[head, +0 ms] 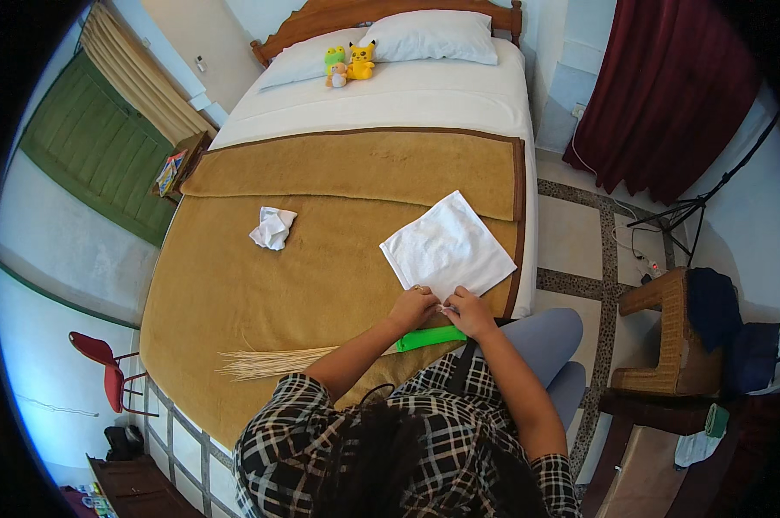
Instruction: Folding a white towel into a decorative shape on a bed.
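A white cloth (451, 243) lies spread flat on the brown blanket (234, 291), its near corner between my hands. My left hand (416, 307) pinches that corner from the left. From the right, the fingers of my right hand (469, 312) grip the same corner, close to the left ones. Below my hands rests a broom of thin sticks (273, 362) with a bright green handle (429, 338), partly behind my left forearm. Farther left on the blanket is a crumpled white cloth (273, 228).
White pillows (429, 35) and plush toys (359, 61) are at the bed's head. To the right stand a black tripod (688, 207) and a wicker chair (662, 343), with cables (623, 239) on the floor. A red chair (108, 372) stands at the left.
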A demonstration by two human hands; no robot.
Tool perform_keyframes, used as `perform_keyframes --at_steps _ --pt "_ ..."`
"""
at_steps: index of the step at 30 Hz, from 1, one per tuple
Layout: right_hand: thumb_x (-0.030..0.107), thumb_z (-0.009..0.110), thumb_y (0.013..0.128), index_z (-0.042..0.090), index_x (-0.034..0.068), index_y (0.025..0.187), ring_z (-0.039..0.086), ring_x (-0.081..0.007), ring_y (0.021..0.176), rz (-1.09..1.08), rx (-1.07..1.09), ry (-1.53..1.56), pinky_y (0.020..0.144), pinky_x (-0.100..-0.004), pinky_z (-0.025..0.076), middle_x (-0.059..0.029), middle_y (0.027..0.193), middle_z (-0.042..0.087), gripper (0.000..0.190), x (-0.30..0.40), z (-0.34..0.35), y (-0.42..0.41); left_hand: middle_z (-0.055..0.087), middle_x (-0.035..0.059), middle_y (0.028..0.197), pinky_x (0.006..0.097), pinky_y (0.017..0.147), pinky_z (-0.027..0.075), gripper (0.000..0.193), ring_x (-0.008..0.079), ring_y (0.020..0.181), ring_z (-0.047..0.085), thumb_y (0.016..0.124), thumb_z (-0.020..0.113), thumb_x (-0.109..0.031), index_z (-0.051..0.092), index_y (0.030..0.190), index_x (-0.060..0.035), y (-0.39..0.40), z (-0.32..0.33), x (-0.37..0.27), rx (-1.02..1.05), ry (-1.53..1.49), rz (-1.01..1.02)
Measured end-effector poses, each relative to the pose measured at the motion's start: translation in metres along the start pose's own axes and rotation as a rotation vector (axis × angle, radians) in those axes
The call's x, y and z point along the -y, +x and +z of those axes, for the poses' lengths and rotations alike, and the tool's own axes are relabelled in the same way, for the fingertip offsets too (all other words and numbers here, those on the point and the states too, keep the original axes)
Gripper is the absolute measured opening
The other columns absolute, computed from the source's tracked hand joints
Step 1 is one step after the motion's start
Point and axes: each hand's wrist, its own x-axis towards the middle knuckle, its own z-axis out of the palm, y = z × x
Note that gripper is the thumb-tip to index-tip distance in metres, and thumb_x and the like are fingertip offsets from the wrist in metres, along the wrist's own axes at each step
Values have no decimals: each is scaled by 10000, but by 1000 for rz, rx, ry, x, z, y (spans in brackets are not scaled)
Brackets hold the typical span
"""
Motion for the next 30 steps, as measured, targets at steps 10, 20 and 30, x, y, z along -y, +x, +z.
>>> perform_keyframes --at_steps 10,20,30 --pt "109 700 772 625 81 861 613 -310 782 -70 -85 -120 682 -414 510 -85 901 540 120 6 0 4 579 120 921 435 776 482 136 348 870 584 790 685 -165 602 869 -92 2 0 -11 -83 73 -62" --pt "112 730 731 628 75 869 594 -293 908 -104 -2 -119 738 -416 518 -81 931 529 175 12 -6 5 555 116 990 399 840 467 260 318 967 541 673 767 -63 659 908 -48 0 -14 -4 -50 -55 9" --pt "164 705 779 624 68 840 578 -283 919 -52 -147 -202 757 -396 517 -85 899 551 139 -7 8 12 631 91 874 432 772 479 151 316 879 599 808 682 -227 650 876 -97 14 -11 7 -11 122 -32"
